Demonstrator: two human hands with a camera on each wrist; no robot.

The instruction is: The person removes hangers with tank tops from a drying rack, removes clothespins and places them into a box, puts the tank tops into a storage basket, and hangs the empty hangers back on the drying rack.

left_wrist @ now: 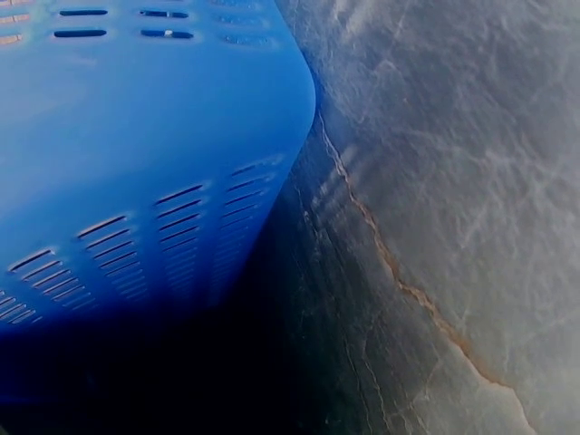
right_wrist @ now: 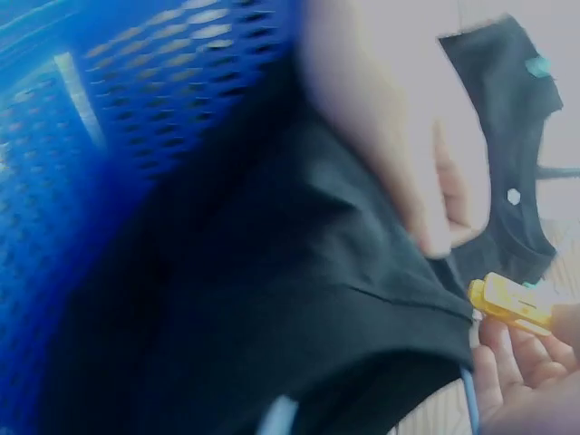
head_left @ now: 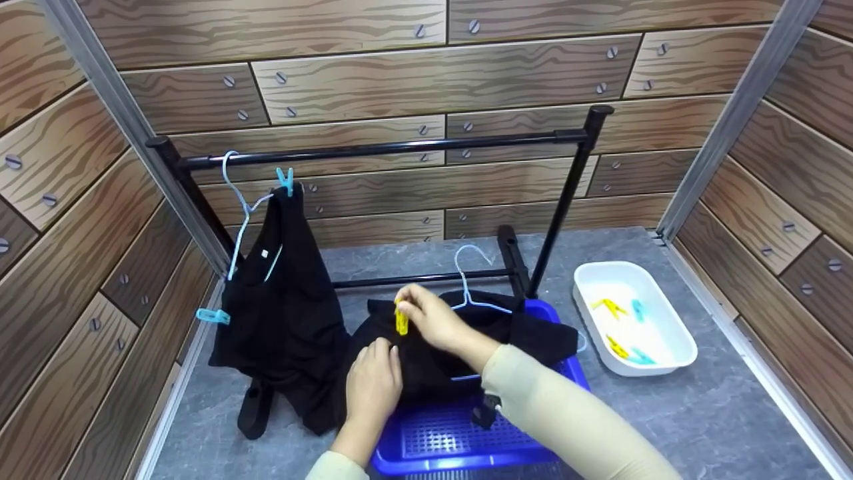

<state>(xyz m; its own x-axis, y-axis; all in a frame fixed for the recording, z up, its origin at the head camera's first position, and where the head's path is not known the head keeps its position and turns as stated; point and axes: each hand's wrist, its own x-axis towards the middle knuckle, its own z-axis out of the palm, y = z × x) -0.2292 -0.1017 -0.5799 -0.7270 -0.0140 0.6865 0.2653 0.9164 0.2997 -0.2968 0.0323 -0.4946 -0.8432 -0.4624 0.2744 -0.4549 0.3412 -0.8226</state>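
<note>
My right hand (head_left: pixel 436 323) pinches a yellow clothespin (head_left: pixel 401 319) above a black garment (head_left: pixel 426 363) on a light-blue hanger (head_left: pixel 466 280). In the right wrist view the clothespin (right_wrist: pixel 512 302) is beside the garment's edge, held by my right hand's fingers (right_wrist: pixel 507 358). My left hand (head_left: pixel 374 383) grips the garment's cloth at its left part; its fingertips (right_wrist: pixel 435 237) are at the fabric edge. This garment lies over a blue basket (head_left: pixel 480 460). The left wrist view shows only the basket's slotted side (left_wrist: pixel 136 127) and the floor, with no hand.
A black rack (head_left: pixel 400 148) stands behind, with another black garment (head_left: pixel 286 313) hanging at its left, carrying light-blue clothespins (head_left: pixel 213 316). To the right, a white tub (head_left: pixel 656 293) on the grey floor (head_left: pixel 726 413) holds yellow and blue clothespins. Wood-patterned walls surround the space.
</note>
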